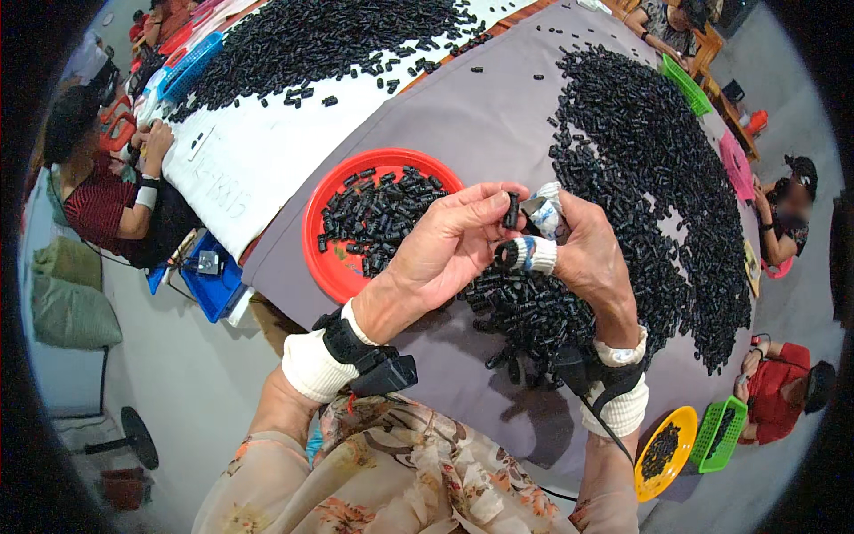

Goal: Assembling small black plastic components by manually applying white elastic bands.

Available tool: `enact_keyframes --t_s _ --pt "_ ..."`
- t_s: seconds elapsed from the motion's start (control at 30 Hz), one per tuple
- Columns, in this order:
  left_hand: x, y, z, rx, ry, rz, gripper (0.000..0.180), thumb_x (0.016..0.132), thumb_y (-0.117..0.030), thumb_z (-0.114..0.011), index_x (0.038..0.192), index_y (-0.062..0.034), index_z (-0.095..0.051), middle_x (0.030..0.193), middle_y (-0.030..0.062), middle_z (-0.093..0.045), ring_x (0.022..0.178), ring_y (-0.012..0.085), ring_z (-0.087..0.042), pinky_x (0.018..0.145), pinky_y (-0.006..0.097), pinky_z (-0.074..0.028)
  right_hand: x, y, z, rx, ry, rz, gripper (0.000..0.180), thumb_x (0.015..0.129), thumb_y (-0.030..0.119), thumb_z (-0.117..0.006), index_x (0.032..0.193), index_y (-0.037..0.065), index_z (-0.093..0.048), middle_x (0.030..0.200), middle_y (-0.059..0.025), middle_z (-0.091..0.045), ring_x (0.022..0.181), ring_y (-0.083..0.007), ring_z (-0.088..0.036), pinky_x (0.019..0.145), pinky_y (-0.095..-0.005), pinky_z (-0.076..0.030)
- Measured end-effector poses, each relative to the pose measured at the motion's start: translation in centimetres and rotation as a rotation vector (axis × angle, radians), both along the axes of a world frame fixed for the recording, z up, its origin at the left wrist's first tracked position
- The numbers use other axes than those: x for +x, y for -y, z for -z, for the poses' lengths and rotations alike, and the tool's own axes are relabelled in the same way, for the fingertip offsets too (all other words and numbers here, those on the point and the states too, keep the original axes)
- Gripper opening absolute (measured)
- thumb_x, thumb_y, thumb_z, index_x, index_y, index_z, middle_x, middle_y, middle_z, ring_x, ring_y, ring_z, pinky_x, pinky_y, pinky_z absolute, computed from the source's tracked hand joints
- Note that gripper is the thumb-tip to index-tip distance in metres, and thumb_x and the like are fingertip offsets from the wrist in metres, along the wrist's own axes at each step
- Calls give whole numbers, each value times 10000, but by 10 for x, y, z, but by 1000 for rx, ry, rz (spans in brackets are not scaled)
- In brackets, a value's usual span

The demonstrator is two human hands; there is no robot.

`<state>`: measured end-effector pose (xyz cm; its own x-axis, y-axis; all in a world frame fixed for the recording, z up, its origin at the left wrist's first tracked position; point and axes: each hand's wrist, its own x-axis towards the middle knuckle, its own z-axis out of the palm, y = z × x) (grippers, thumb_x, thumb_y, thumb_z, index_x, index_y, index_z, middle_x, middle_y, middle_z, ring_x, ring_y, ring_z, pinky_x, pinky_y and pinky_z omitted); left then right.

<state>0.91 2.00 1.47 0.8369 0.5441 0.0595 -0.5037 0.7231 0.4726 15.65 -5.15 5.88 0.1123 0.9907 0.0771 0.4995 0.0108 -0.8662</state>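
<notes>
Between the thumb and fingers of my left hand [425,246] is a small black cylindrical piece [511,211], held upright. Close beside it, my right hand [589,254] is curled, with white cloth covers [532,255] on its thumb and a finger. A dark spot shows at the lower covered tip; I cannot make out whether it is a gripped piece. Below and beyond my hands spreads a large heap of similar black pieces [632,187]. Left of my left hand, a round red tray [313,233] contains many more of them.
A grey cloth [400,133] covers my table. Another black heap [320,44] lies on the white table [258,151] at far left. A yellow tray [683,454] and a green basket [703,458] stand at lower right. Several people sit around the tables.
</notes>
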Motion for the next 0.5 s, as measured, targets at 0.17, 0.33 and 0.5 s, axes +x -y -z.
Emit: enact_keyframes --t_s 0.17,0.33,0.5 --pt "-5 -1 -7 11 -9 -43 221 878 -135 -523 1049 4 -549 885 35 -580 806 106 -556 724 235 -470 -4 -8 -8 -12 7 -21 308 635 183 -765 735 23 -520 621 21 -481 581 -71 -415 506 -243 -371" --pt "-9 -3 -5 7 -27 -42 219 880 -135 -522 1043 6 -556 882 33 -586 792 100 -557 715 232 -472 -8 -10 -11 -11 36 -35 301 623 183 -763 727 24 -529 616 1 -503 570 -79 -437 503 -252 -377" --pt "-11 -2 -2 -1 -59 -57 220 877 -143 -529 1034 7 -564 873 32 -591 780 96 -558 697 229 -470 -9 -12 -13 -55 156 -51 304 625 220 -750 725 18 -545 582 -29 -512 522 -108 -453 493 -266 -385"
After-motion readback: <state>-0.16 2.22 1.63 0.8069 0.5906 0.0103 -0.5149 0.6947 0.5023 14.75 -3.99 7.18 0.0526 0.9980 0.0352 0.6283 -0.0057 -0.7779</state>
